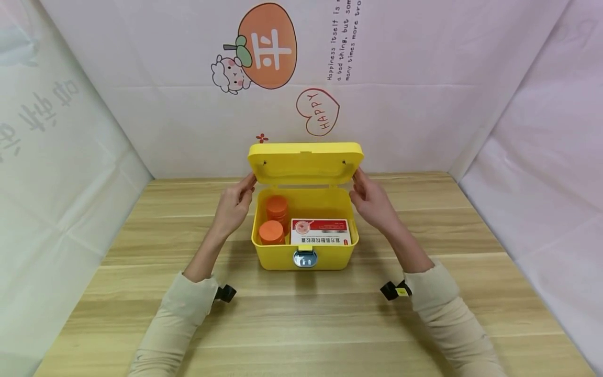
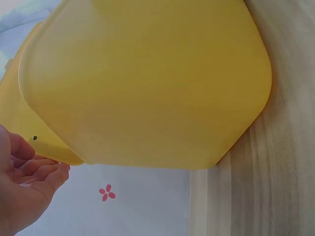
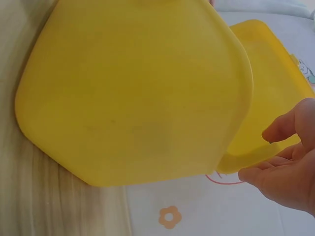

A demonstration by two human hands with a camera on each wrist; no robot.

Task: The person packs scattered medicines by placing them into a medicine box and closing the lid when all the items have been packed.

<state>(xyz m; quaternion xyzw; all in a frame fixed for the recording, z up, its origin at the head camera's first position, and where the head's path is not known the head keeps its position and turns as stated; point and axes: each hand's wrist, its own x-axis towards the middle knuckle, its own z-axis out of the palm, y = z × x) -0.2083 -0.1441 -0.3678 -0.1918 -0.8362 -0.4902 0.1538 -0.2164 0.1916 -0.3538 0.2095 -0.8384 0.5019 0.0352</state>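
A yellow lidded box [image 1: 304, 259] stands on the table with its lid [image 1: 306, 165] raised at the back. Inside are two orange-capped bottles [image 1: 271, 233] on the left and a red and white medicine carton [image 1: 320, 232] on the right. My left hand [image 1: 234, 205] is at the lid's lower left corner; in the left wrist view its fingers [image 2: 47, 172] reach behind the lid edge. On the other side, my right hand [image 1: 373, 203] touches the lower right corner, its fingers [image 3: 270, 169] behind the lid and the thumb apart. The fingertips are partly hidden.
A silver-blue latch [image 1: 305, 258] sits on the box front. Behind the wooden table [image 1: 301, 324] rises a white printed cloth [image 1: 400, 120], close to the raised lid. Black wrist cameras [image 1: 226, 293] show near both cuffs.
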